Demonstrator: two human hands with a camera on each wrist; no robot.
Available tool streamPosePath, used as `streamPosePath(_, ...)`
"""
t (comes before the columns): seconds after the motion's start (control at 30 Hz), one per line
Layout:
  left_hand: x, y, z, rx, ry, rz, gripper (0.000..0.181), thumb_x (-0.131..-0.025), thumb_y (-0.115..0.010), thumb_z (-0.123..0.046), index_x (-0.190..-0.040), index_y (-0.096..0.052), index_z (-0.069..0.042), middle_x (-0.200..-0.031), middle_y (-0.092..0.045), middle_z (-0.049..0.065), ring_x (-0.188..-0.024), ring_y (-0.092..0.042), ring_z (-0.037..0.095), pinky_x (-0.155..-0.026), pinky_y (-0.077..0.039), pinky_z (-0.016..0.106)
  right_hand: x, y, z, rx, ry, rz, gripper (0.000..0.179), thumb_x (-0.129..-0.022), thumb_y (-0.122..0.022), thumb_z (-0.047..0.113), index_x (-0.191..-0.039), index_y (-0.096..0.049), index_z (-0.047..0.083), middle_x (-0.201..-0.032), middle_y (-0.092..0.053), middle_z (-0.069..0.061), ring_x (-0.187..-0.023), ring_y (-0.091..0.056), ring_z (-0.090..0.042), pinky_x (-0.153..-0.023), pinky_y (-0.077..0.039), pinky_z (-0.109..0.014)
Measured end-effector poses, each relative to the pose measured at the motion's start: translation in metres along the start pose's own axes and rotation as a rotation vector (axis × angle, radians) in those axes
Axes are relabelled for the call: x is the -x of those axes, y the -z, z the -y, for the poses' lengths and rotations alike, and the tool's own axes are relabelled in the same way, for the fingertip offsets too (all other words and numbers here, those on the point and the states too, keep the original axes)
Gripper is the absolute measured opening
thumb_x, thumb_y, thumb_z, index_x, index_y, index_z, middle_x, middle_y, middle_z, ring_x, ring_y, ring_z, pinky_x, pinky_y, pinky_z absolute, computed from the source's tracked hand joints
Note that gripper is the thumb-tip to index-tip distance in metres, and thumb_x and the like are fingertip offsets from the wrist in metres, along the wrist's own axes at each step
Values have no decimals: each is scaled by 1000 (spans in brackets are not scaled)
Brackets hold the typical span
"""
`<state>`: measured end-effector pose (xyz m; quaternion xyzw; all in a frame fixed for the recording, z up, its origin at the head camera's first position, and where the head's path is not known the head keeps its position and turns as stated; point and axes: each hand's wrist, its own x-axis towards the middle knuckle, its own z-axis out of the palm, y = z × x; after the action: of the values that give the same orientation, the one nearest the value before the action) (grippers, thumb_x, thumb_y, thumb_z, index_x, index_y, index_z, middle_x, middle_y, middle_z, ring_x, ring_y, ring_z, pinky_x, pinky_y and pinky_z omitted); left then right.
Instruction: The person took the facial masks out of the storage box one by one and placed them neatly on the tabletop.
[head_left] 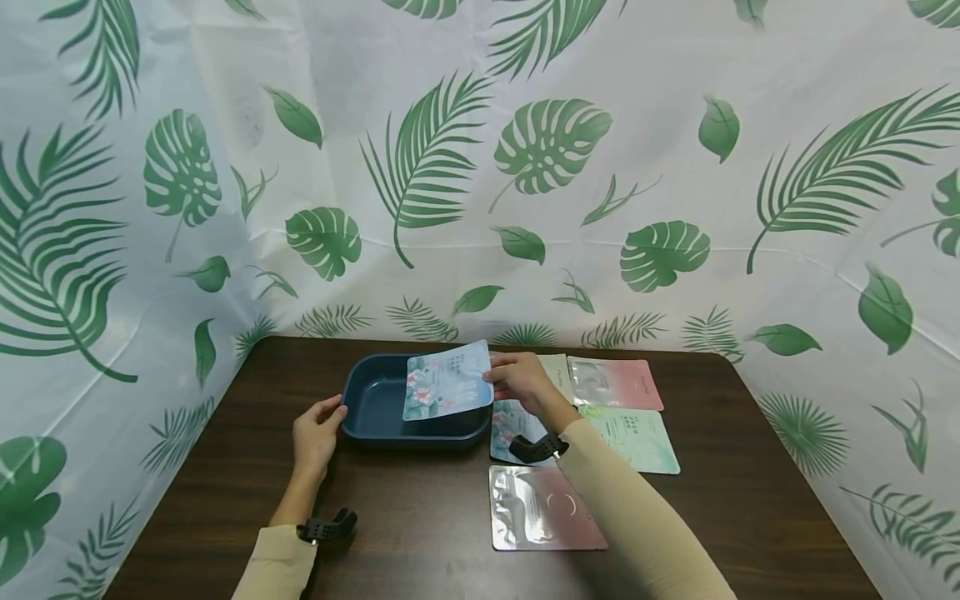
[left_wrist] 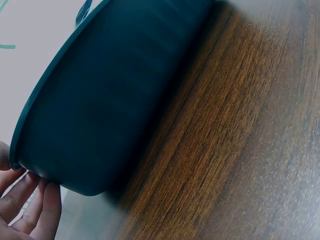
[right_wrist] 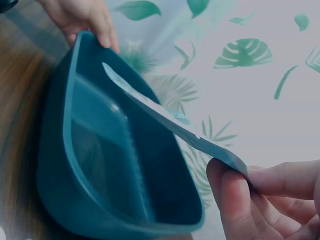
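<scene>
A light-blue sheet-mask packet (head_left: 448, 382) with pink flowers is pinched at its right edge between the thumb and fingers of my right hand (head_left: 521, 379). It hangs tilted over a dark blue rectangular basin (head_left: 375, 408), and the right wrist view shows it edge-on above the open top. My left hand (head_left: 315, 433) grips the basin's left end, thumb at the rim and fingertips against the outer wall, as the left wrist view shows (left_wrist: 30, 205). The visible part of the basin's floor is bare.
Right of the basin lie several packets: a pink-and-silver one (head_left: 615, 383), a green one (head_left: 633, 437), a blue one (head_left: 513, 421) partly under my right wrist, and a cream one (head_left: 557, 372). Another pink-and-silver packet (head_left: 540, 508) lies nearer on the brown table (head_left: 405, 533). A leaf-print curtain (head_left: 450, 183) hangs behind.
</scene>
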<state>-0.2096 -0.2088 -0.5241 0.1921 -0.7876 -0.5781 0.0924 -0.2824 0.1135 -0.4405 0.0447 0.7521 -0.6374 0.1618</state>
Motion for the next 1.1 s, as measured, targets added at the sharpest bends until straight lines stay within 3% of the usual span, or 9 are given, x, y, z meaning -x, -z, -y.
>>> streamPosePath(0.27,0,0,0,-2,-2,-5,34,-96,-60,-20,-127,-63,-5,-124,-63,19,-91,-53,7,-69,-43,15,9,23,-3,-21,13,-13,34,-85,-66,0,-117,-61,-9,-69,-64,0,-54,-59,-10,-53,-53,-24)
streamPosePath(0.57,0,-1,-1,25,3,3,35,-96,-60,-19,-128,-62,-5,-131,-60,18,-109,-53,21,-70,-41,9,28,57,-11,-32,35,5,37,-89,-64,3,-122,-56,-10,-71,-67,3,-58,-62,-9,-58,-55,-25)
streamPosePath(0.77,0,0,-2,15,6,0,35,-97,-59,-19,-128,-62,-4,-131,-61,19,-111,-55,24,-69,-42,9,43,82,-16,-37,61,24,37,-90,-64,5,-122,-54,-11,-73,-67,4,-59,-62,-8,-60,-55,-24)
streamPosePath(0.9,0,0,-1,12,0,1,34,-97,-59,-19,-128,-62,-4,-128,-62,20,-107,-57,20,-70,-43,9,53,99,-21,-30,74,39,31,-91,-64,7,-117,-56,-9,-76,-68,5,-62,-64,-8,-61,-55,-23)
streamPosePath(1.1,0,-1,0,-3,-10,-4,34,-97,-60,-20,-127,-63,-5,-125,-64,20,-99,-56,12,-70,-43,10,70,126,-27,-23,48,51,35,-94,-61,8,-122,-53,-10,-81,-69,5,-67,-66,-9,-64,-56,-24)
